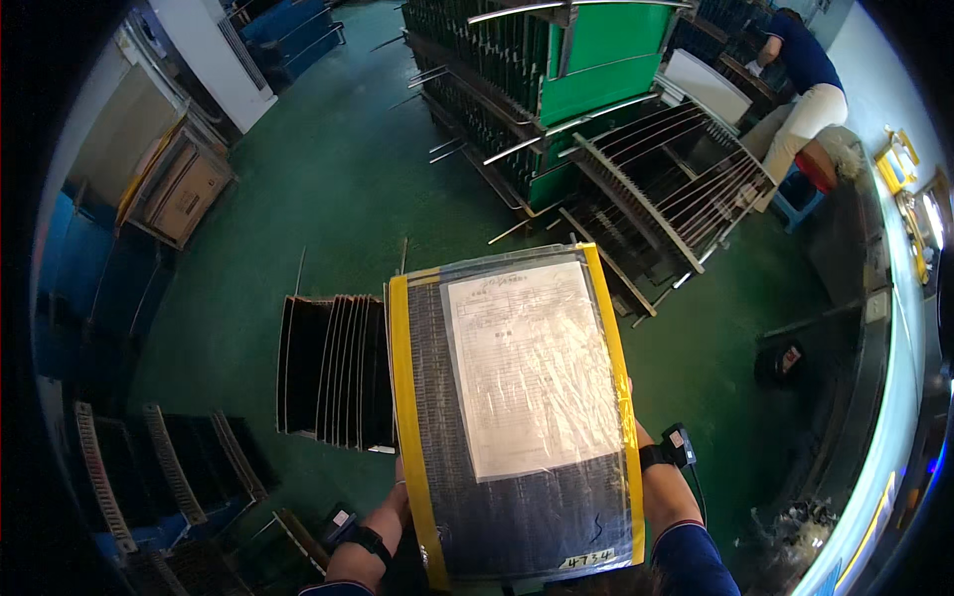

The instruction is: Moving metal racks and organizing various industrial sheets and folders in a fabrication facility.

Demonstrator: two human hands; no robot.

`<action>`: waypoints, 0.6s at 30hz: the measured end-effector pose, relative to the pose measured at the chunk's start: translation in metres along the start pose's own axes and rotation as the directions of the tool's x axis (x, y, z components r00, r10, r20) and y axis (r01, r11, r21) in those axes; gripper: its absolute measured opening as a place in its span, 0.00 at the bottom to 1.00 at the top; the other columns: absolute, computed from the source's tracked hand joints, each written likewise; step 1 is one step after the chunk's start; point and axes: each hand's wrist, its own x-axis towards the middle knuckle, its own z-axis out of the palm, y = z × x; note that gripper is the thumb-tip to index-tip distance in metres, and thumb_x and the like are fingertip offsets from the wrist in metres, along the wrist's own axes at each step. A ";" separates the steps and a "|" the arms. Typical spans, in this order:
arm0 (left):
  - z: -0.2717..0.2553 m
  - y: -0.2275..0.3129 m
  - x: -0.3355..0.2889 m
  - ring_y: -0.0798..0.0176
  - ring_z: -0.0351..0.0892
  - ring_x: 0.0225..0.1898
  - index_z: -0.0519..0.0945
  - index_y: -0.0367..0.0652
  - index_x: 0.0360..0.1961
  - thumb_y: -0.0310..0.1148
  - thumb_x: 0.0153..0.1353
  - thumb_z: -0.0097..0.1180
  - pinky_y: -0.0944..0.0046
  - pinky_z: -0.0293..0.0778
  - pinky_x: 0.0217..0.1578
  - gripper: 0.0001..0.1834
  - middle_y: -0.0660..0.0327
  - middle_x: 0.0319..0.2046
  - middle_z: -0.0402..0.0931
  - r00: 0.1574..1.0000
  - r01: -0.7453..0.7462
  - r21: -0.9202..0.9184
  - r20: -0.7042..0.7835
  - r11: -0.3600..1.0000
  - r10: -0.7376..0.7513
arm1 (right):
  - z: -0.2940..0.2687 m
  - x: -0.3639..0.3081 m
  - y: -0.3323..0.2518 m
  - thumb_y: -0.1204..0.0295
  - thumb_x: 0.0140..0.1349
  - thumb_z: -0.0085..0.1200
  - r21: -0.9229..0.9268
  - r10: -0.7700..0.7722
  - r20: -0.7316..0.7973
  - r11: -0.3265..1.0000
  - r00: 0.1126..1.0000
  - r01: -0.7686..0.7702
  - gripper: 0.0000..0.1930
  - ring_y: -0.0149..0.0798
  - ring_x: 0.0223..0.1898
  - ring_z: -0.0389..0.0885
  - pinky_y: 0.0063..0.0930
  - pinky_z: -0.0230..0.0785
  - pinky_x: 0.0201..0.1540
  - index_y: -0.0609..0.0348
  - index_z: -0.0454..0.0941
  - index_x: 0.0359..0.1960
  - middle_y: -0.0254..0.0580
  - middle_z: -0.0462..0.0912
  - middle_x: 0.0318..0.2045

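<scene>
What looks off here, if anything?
Nothing looks clearly broken. Mildly odd: the paper sits right of centre on the yellow-edged panel, under wrinkled clear plastic. A pale, messy clump at lower right looks untidy, maybe loose scraps; too blurred to tell.

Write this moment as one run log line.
holding: yellow-edged panel; left grip: left side; right grip: right side; grips: mostly hidden; on panel: paper sheet

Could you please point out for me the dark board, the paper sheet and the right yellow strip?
Dark board [512, 521]: head view, bare area below the sheet.
Paper sheet [534, 372]: head view, middle.
Right yellow strip [626, 427]: head view, near mid-length.
</scene>
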 end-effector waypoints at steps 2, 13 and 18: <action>0.000 -0.002 0.013 0.60 0.74 0.30 0.75 0.40 0.40 0.47 0.59 0.39 0.63 0.71 0.32 0.22 0.58 0.32 0.76 1.000 0.004 -0.003 -0.007 1.000 -0.004 | -0.004 -0.002 -0.001 0.53 0.58 0.44 0.006 0.029 0.011 1.000 1.000 -0.029 0.24 0.30 0.32 0.72 0.25 0.63 0.38 0.67 0.74 0.38 0.39 0.78 0.30; -0.013 -0.005 0.054 0.60 0.74 0.30 0.75 0.40 0.40 0.47 0.59 0.39 0.62 0.71 0.33 0.22 0.59 0.32 0.75 0.992 0.084 0.013 -0.094 0.996 -0.082 | -0.007 -0.005 -0.003 0.48 0.58 0.40 0.045 0.190 0.093 0.980 0.977 -0.195 0.28 0.31 0.35 0.73 0.26 0.62 0.41 0.66 0.73 0.41 0.40 0.78 0.33; -0.009 -0.016 0.075 0.57 0.73 0.34 0.74 0.41 0.42 0.49 0.57 0.40 0.59 0.70 0.35 0.24 0.56 0.35 0.74 0.996 0.048 0.088 -0.075 0.995 -0.041 | 0.009 0.007 0.001 0.46 0.58 0.39 0.109 0.290 0.184 0.944 0.939 -0.312 0.30 0.32 0.36 0.73 0.27 0.62 0.43 0.66 0.73 0.42 0.40 0.77 0.34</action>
